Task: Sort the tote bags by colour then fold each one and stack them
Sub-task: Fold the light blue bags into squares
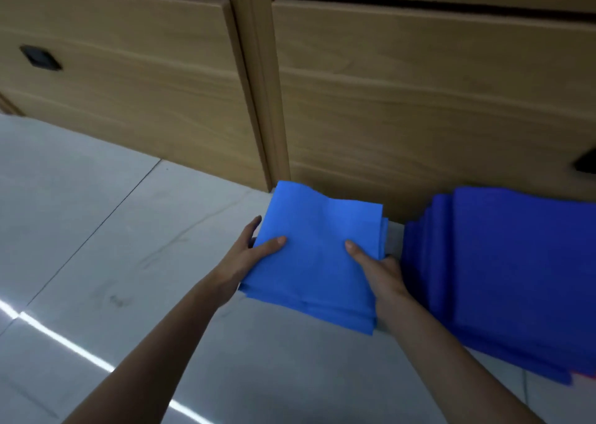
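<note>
A stack of folded light blue tote bags (319,249) rests on the pale tiled floor in front of a wooden cabinet. My left hand (248,256) grips its left edge, thumb on top and fingers along the side. On the right edge sits my right hand (377,270), thumb pressed on the top bag and fingers hidden beneath. To the right lies a bigger pile of dark blue tote bags (503,281), layered and spread toward the frame's right edge.
Wooden cabinet drawers (419,101) with dark recessed handles stand directly behind the bags. The tiled floor (96,230) stretches to the left and toward me. A small red scrap (585,375) peeks out under the dark blue pile.
</note>
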Motion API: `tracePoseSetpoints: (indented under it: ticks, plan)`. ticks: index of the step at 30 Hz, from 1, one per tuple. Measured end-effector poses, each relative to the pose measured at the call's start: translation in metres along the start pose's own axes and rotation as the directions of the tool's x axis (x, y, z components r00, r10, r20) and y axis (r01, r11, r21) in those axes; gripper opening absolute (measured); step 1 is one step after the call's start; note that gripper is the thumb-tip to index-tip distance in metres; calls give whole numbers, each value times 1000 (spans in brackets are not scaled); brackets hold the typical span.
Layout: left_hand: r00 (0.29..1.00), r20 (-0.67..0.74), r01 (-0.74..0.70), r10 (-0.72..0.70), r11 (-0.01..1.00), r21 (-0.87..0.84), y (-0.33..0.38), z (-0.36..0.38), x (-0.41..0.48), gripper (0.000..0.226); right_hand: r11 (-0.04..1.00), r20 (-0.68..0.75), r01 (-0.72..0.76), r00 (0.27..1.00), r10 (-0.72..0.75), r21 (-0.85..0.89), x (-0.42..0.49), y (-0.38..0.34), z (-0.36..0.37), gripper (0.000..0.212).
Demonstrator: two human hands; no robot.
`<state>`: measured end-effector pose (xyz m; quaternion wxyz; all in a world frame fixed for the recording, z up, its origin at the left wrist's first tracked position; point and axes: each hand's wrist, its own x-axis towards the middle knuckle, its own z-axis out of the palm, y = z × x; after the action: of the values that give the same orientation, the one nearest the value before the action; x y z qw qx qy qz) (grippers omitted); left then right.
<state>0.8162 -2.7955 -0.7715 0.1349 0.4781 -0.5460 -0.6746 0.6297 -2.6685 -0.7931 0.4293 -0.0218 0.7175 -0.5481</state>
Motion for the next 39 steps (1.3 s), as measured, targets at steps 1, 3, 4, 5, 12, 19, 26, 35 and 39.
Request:
tracePoseSetpoints:
  ticks: [1, 3, 4, 5, 12, 19, 26, 35, 39]
  plan:
    - [1000, 11, -13, 13, 1000, 2, -2, 3, 6, 97, 1000, -17, 6, 1000, -6, 11, 3, -1, -2, 50]
    - [1000, -2, -31, 31, 999, -30, -3, 10, 17, 88, 998, -63, 48, 997, -45, 36, 7, -8, -5, 51]
    - [999, -22, -44, 43, 998, -42, -2, 14, 23, 82, 999, -93, 46, 995, -44, 28, 10, -12, -7, 58]
    - [997, -41, -63, 61, 997, -50, -1, 18, 28, 74, 999, -118, 37, 992, -37, -3, 13, -14, -9, 66]
    - [955, -174, -224, 239, 969, 103, -13, 39, 35, 51, 223, 187, 554, 588, -787, -802, -36, 8, -9, 74]
    - [672, 466, -530, 575, -65, 845, -20, 0, 16, 100, -294, 566, 513, 528, -632, -807, -11, 35, -11, 74]
    - [727, 456, -502, 513, -54, 863, -30, -5, 23, 119, -343, 583, 491, 506, -635, -801, -8, 24, 3, 76]
    - [750, 405, -407, 522, -119, 906, -22, 12, 13, 118, -442, 565, 374, 678, -470, -816, -14, 30, -16, 115]
    - [783, 367, -351, 502, -130, 927, -24, 12, 14, 118, -392, 536, 385, 724, -434, -836, -16, 24, -9, 95]
